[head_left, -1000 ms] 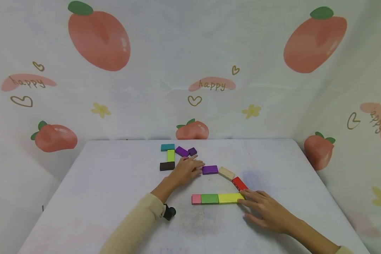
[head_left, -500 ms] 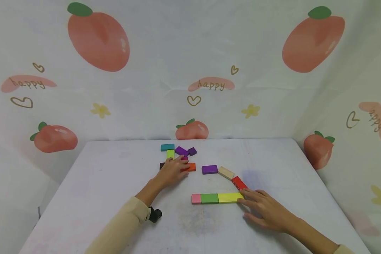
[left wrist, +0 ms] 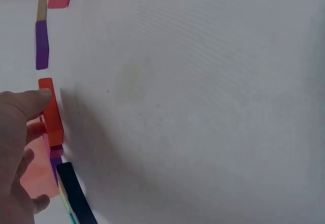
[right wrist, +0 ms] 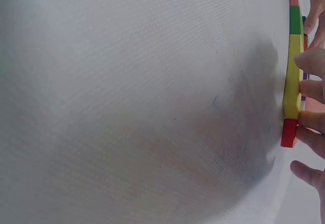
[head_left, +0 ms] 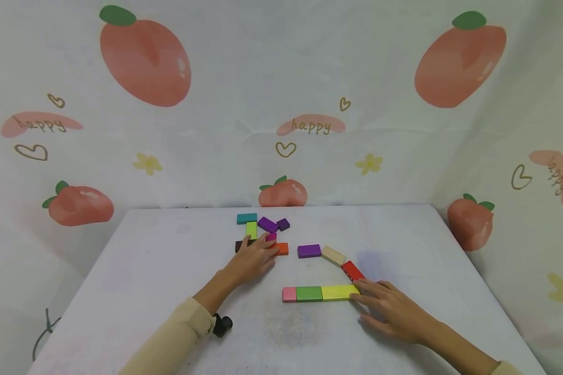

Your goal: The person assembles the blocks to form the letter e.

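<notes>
My left hand [head_left: 251,260] is at a small group of blocks. Its thumb lies on the near side of an orange block [left wrist: 53,120], and a finger meets that block from behind, pinching it. A magenta block [head_left: 271,237] sits just behind the orange one, partly hidden by the fingers. Left of it a dark block [left wrist: 76,193] is partly covered by the hand. My right hand [head_left: 394,312] rests with loosely extended fingers touching the end of a yellow block [head_left: 336,292] and a red block [head_left: 353,270].
A green block [head_left: 308,294] and pink block [head_left: 289,295] continue the yellow row. Beige [head_left: 333,255] and purple [head_left: 309,251] blocks curve above it. Farther back lie teal [head_left: 246,219], lime [head_left: 251,229] and two purple blocks, one a purple rectangle [head_left: 268,224]. A patterned curtain [head_left: 197,130] rises behind.
My left hand has moved left, away from the purple block in the curve, uncovering the orange block's right end and covering part of the dark block. The right hand stays in place.
</notes>
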The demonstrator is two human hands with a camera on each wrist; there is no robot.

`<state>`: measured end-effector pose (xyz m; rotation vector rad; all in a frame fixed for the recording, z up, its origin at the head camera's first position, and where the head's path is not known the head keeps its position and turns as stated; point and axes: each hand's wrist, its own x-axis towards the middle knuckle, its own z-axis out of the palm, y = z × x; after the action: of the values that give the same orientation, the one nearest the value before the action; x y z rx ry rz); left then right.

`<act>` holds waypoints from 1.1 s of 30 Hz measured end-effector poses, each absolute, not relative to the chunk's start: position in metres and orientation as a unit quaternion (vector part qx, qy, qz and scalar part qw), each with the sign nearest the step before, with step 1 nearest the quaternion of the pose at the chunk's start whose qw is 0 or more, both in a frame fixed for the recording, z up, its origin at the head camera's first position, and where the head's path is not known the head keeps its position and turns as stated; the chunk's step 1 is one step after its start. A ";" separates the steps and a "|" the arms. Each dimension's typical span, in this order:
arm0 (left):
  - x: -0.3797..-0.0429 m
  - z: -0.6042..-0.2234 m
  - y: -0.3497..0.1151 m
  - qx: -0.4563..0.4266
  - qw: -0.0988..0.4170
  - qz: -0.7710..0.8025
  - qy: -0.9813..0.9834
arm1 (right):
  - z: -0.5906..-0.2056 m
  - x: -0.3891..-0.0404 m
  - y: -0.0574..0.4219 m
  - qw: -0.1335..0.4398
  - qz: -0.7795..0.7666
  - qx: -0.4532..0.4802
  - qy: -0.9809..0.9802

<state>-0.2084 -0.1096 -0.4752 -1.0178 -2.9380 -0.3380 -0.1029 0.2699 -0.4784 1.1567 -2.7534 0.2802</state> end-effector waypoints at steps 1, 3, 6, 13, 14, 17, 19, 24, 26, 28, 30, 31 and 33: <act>-0.207 -0.475 -0.110 -0.330 0.009 -0.099 -0.939 | -0.479 -0.103 0.270 0.073 0.093 0.385 -0.915; -0.205 -0.475 -0.111 -0.337 0.011 -0.085 -0.938 | -0.480 -0.103 0.271 0.076 0.094 0.386 -0.915; -0.201 -0.475 -0.112 -0.341 0.014 -0.071 -0.937 | -0.481 -0.102 0.271 0.076 0.094 0.387 -0.914; -0.195 -0.476 -0.115 -0.345 0.029 -0.058 -0.936 | -0.479 -0.102 0.270 0.073 0.093 0.384 -0.916; -0.194 -0.476 -0.116 -0.347 0.034 -0.058 -0.935 | -0.478 -0.102 0.270 0.073 0.092 0.383 -0.916; -0.193 -0.476 -0.118 -0.356 0.057 -0.060 -0.931 | -0.477 -0.102 0.269 0.072 0.090 0.380 -0.918; -0.193 -0.476 -0.118 -0.361 0.069 -0.066 -0.928 | -0.477 -0.101 0.269 0.074 0.091 0.381 -0.917; -0.195 -0.477 -0.117 -0.367 0.067 -0.103 -0.922 | -0.477 -0.101 0.269 0.082 0.096 0.385 -0.914; -0.196 -0.478 -0.117 -0.365 0.058 -0.117 -0.922 | -0.477 -0.101 0.269 0.083 0.096 0.385 -0.914; -0.197 -0.477 -0.116 -0.364 0.052 -0.130 -0.921 | -0.477 -0.101 0.269 0.083 0.096 0.386 -0.914; -0.197 -0.476 -0.116 -0.362 0.046 -0.141 -0.921 | -0.478 -0.102 0.269 0.082 0.097 0.385 -0.914; -0.197 -0.476 -0.116 -0.361 0.043 -0.146 -0.920 | -0.478 -0.102 0.269 0.082 0.097 0.385 -0.914; -0.197 -0.476 -0.115 -0.363 0.035 -0.156 -0.918 | -0.478 -0.102 0.269 0.080 0.097 0.384 -0.915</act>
<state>-0.1969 -0.1148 -0.4758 -1.1148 -2.8207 -0.4798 -0.1020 0.2690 -0.4780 1.1483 -2.7351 0.2914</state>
